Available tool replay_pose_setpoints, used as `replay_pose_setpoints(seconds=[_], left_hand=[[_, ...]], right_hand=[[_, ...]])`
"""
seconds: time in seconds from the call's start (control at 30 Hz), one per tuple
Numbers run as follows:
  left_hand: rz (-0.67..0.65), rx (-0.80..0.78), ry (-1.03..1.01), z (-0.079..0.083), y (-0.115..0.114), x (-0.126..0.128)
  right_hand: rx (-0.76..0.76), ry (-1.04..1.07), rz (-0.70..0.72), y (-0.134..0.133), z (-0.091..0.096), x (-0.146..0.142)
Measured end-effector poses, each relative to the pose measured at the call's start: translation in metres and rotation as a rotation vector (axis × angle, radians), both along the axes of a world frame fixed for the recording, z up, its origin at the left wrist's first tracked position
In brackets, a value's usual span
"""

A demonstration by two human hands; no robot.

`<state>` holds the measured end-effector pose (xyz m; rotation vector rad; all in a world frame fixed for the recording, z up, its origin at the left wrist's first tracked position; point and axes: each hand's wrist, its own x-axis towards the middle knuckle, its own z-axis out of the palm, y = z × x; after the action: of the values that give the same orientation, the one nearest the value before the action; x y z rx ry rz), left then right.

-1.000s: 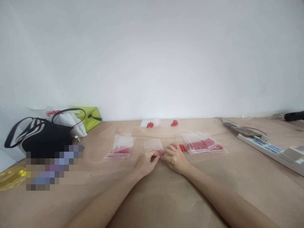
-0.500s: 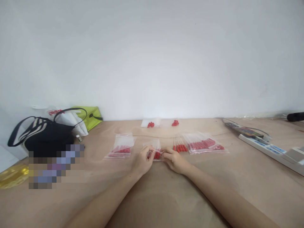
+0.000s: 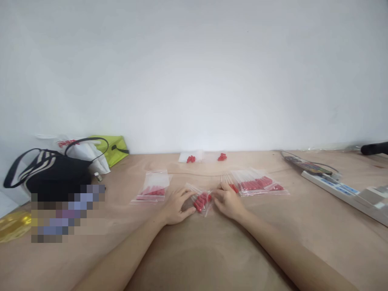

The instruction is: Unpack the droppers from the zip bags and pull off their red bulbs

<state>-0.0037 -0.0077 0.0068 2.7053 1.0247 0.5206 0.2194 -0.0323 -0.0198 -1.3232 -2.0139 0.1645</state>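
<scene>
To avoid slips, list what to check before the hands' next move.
1. Red pieces inside the middle bag: ok.
2. That bag sealed: cannot tell; too small.
3. That bag lying straight: not ok, slanted.
4. Left hand open: ok, thumb and fingers apart.
5. Loose red-handled pieces fully visible: not ok, right hand partly covers them.
6. Right-side bag stack apart from that bag: ok.

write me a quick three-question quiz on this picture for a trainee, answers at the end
1. True or false: a clear bag with red pieces lies between the left hand and right hand.
2. What is behind the black bag: (a) kettle, (b) white plastic bag, (c) lamp?
3. Fill in: the large spread of filled bags is nearer the ... hand.
Key: 1 true; 2 b; 3 right.
</scene>
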Motion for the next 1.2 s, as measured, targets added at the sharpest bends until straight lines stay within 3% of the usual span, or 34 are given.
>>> replay_pose_setpoints(seconds=[0.23, 0.57, 0.77, 1.2], left_hand=[[-0.018, 0.05, -0.063, 0.001, -0.001, 0.001], [-0.036, 0.01, -0.144, 0.002, -0.001, 0.001], [0.03, -0.054, -0.141, -0.001, 0.004, 0.0], [0.023, -0.111, -0.083, -0.004, 0.005, -0.001]], right_hand=[[-0.079, 0.016, 0.144, -0.007, 0.007, -0.011], [0.042, -0.013, 0.278, -0.005, 0.007, -0.017], [0.006, -0.041, 0.195, -0.002, 0.006, -0.018], [-0.151, -0.12, 0.101, 0.001, 0.012, -0.022]])
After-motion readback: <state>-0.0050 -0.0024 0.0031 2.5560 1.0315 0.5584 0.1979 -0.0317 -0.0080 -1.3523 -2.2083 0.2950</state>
